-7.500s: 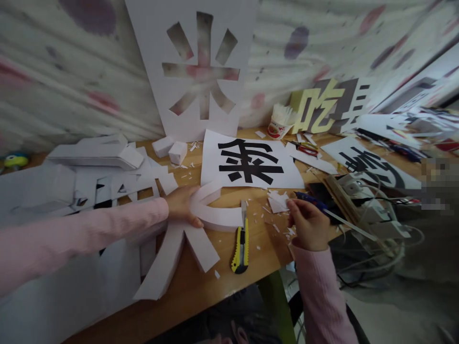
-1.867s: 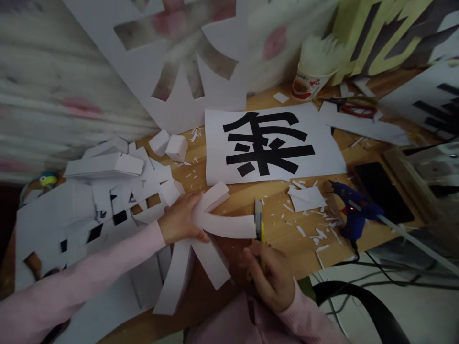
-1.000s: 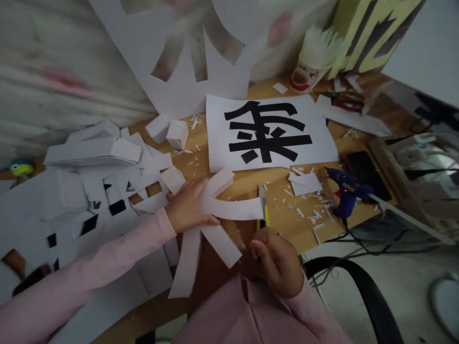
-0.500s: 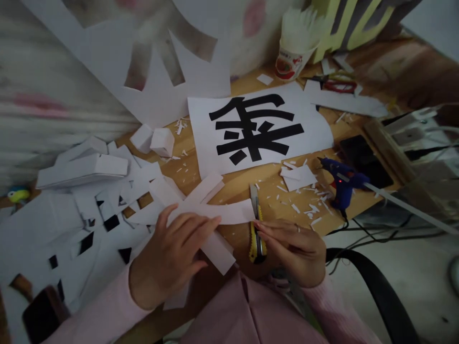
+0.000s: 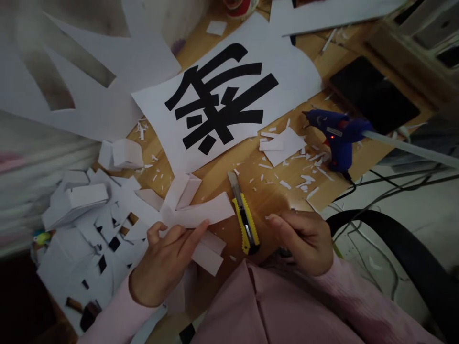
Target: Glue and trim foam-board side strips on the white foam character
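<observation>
Near the front edge of the desk (image 5: 263,193), the left hand (image 5: 165,263) has its grip spread over a white paper shape (image 5: 204,212), forefinger on one arm. By that same edge, the right hand (image 5: 304,239) pinches a tiny white scrap (image 5: 267,218). A yellow cutter (image 5: 245,217) lies between the hands; a blue glue gun (image 5: 339,136) is near the desk's right edge.
</observation>
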`<state>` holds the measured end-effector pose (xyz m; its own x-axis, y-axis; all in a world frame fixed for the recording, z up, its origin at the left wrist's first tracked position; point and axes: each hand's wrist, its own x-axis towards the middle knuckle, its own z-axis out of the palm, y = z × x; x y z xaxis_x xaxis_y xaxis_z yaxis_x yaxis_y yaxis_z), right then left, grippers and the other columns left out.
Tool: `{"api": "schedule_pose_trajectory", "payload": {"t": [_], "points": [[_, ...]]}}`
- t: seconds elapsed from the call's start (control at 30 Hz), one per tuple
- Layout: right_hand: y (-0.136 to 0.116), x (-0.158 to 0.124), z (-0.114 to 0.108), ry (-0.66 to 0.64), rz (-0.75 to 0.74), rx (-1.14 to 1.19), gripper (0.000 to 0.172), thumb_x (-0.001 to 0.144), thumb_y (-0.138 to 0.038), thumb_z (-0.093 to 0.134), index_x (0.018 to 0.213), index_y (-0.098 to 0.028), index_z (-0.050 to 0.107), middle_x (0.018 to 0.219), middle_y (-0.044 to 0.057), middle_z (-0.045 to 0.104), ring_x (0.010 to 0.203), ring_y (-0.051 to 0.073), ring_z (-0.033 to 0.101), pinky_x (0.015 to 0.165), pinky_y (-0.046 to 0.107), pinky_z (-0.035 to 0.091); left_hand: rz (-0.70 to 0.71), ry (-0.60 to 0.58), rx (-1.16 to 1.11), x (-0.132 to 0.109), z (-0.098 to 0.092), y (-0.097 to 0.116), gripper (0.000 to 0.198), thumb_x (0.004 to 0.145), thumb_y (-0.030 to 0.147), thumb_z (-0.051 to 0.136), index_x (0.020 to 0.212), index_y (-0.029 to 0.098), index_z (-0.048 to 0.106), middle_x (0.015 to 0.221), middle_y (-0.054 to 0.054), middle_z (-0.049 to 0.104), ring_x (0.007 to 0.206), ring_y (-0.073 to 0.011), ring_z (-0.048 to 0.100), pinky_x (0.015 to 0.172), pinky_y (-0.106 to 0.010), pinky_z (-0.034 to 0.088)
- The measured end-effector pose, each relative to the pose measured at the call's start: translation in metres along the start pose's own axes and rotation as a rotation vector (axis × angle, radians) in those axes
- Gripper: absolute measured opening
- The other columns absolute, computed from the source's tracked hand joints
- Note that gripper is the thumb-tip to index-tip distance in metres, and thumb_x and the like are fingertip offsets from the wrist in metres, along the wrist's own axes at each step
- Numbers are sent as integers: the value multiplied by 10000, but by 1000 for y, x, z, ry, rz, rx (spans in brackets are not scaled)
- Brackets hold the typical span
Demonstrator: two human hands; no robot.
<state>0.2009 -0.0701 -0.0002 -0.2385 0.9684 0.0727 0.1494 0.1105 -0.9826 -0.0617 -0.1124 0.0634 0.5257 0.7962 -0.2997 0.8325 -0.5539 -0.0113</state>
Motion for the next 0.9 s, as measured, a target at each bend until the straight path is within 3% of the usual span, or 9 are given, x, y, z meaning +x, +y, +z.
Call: {"api": "schedule_pose_trajectory", "payload": {"t": [0.13,0.23,0.3,0.47,0.53,0.7,0.8,0.9], "points": [[2,10,-2,-107,-99,2,418,913,-244,583,509,-168,507,458,-46,459,427,60,433,448,217,310,-32,-21,-60,-1,-3,-6,608,810,24,447,1393,149,326,785,-4,631,693,-182,535,743,-364,265],[2,15,-3,-130,-82,32,198,926,-196,544,781,-163,677,688,19,680,636,107,629,589,206,464,-61,-8,-109,3,-12,-14,635,833,107,462,1427,203,259,899,-14,678,732,-199,548,725,-357,254],[2,19,-5,-118,-93,49,146,908,-148,555,953,-180,691,861,39,732,788,131,677,691,221,512,-80,2,-133,9,-17,-18,638,843,141,473,1428,221,233,960,-20,695,753,-212,559,719,-357,253],[-1,28,-6,-36,-169,29,75,848,-151,651,866,-213,689,822,31,714,735,138,658,658,244,514,-73,-71,-275,29,-11,-23,667,803,131,531,1383,203,210,970,-42,697,838,-237,626,719,-352,279],[-5,28,3,-85,-160,-24,44,842,-196,661,798,-196,656,781,38,681,722,150,634,644,263,501,-106,-95,-327,34,-6,-25,692,764,113,569,1357,209,225,976,-44,691,880,-244,644,737,-359,291],[-13,30,53,-233,-88,-274,249,731,-286,764,837,-145,588,791,63,662,728,218,633,610,316,478,-107,-160,-422,40,-1,-34,755,715,141,657,1321,244,217,1018,-47,688,931,-255,663,766,-378,316],[-16,36,80,-312,-17,-436,205,783,-299,733,821,-154,593,734,50,675,669,219,651,548,301,423,-116,-174,-439,42,-2,-38,814,662,100,696,1303,246,216,1117,-80,682,975,-268,659,792,-401,311],[-21,44,91,-458,57,-563,149,875,-308,636,862,-162,607,696,48,690,618,218,667,478,294,338,-107,-167,-472,45,-2,-38,830,634,65,702,1290,242,224,1159,-84,674,986,-260,658,788,-399,308]]}}
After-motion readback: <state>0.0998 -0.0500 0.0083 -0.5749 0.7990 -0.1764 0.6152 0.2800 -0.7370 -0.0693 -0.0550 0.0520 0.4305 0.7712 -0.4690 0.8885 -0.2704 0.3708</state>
